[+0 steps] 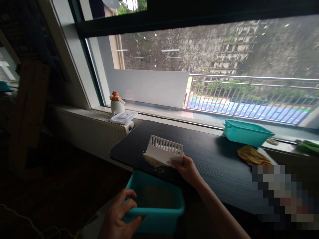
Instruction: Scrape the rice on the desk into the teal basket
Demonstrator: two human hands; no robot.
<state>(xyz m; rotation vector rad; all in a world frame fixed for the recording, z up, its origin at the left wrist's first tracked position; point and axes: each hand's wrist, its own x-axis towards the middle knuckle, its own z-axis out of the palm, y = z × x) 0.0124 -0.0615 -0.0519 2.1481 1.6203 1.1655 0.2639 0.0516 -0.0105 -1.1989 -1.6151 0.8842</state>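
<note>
My right hand [187, 170] grips the lower right corner of a white slotted scraper [164, 151], tilted on the dark tabletop [211, 159]. A small heap of white grains [152, 162] lies against the scraper's lower edge near the table's front rim. My left hand [119, 215] holds the near left rim of a teal plastic tub [156, 202], fingers curled over the edge. The tub sits below the table's edge, right under the grains.
A second teal tub [245, 132] stands at the back right by the window. A yellow cloth [253, 156] lies in front of it. On the sill at left are a small white figure with an orange top [116, 103] and a clear lidded box [124, 117].
</note>
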